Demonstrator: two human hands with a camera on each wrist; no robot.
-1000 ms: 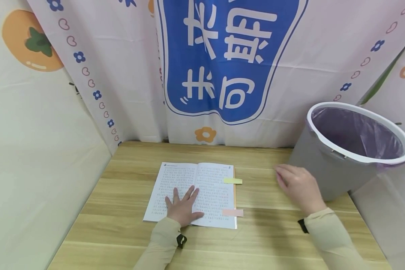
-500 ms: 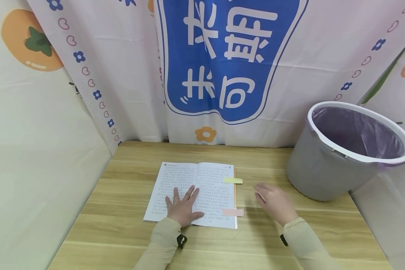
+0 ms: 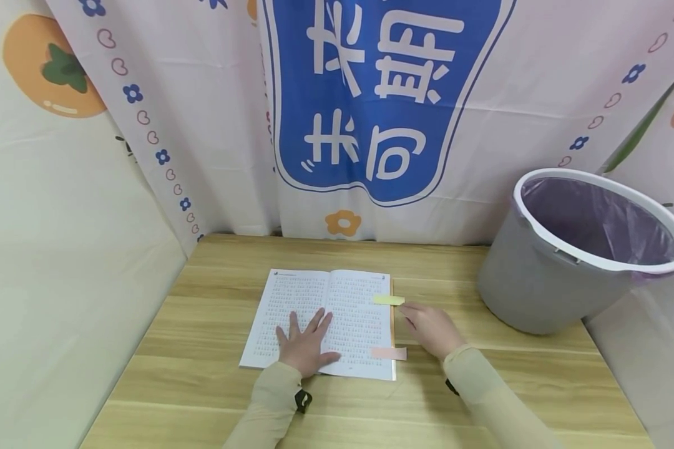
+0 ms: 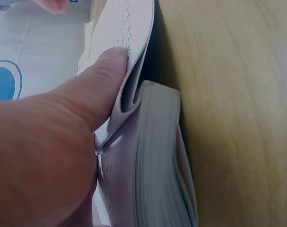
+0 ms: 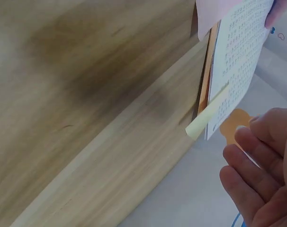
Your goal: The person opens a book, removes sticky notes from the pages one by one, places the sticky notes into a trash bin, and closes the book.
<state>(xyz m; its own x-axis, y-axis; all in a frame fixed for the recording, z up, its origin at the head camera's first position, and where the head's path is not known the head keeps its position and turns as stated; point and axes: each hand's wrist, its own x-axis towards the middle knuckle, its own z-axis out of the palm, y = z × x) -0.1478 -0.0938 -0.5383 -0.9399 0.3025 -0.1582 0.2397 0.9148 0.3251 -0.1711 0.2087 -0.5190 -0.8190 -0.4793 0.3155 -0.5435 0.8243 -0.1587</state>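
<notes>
An open book [image 3: 359,324] with printed pages lies on the wooden table. My left hand [image 3: 303,352] presses across its centre fold with fingers spread; the left wrist view has the thumb [image 4: 105,75] flat on the page above the thick page block [image 4: 157,156]. A yellow sticky tab [image 3: 389,300] and a pink sticky tab [image 3: 389,353] jut from the right page's edge. My right hand [image 3: 431,327] has its fingertips beside the yellow tab's outer end. In the right wrist view its fingers are loosely bent, and the yellow tab [image 5: 207,113] looks apart from them.
A grey bin [image 3: 545,280] with a white rim and purple liner stands on the table at the right. Behind the table hangs a printed cloth [image 3: 230,125]. More pale cloth [image 3: 62,249] covers the left side.
My right hand has moved left from beside the bin to the yellow tab's outer end. My left hand and the book have stayed in place.
</notes>
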